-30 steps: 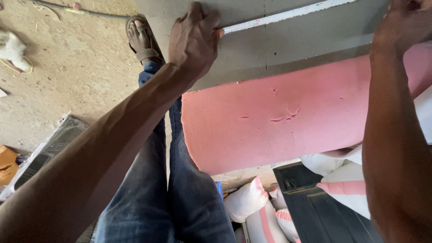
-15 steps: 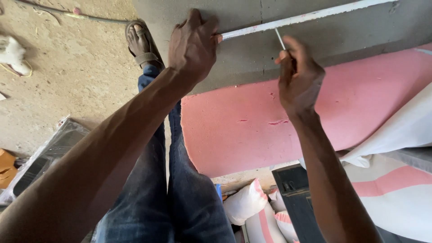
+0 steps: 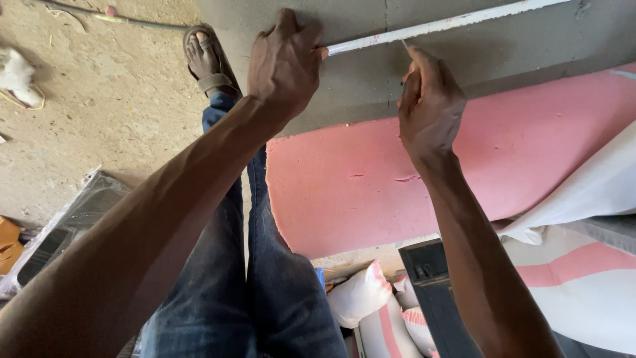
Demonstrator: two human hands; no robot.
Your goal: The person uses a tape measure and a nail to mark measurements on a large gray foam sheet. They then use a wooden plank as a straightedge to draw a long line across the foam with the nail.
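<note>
- L hand [image 3: 286,63], top centre: palm pressed flat on end of white strip [image 3: 450,24] lying on grey board [image 3: 371,79].
- R hand [image 3: 430,106]: fingers pinched round thin marking tool [image 3: 405,46], tip at strip's edge.
- Pink foam [image 3: 503,166] below board, mid-right.

A grey slab of foam [image 3: 517,50] lies over a thicker pink foam slab [image 3: 530,152]; a long thin white strip [image 3: 450,23] rests flat across the grey one. Below, the sandy concrete floor [image 3: 99,113] bears white-and-pink woven sacks [image 3: 361,298] and a scrap of white cloth [image 3: 16,73].
</note>
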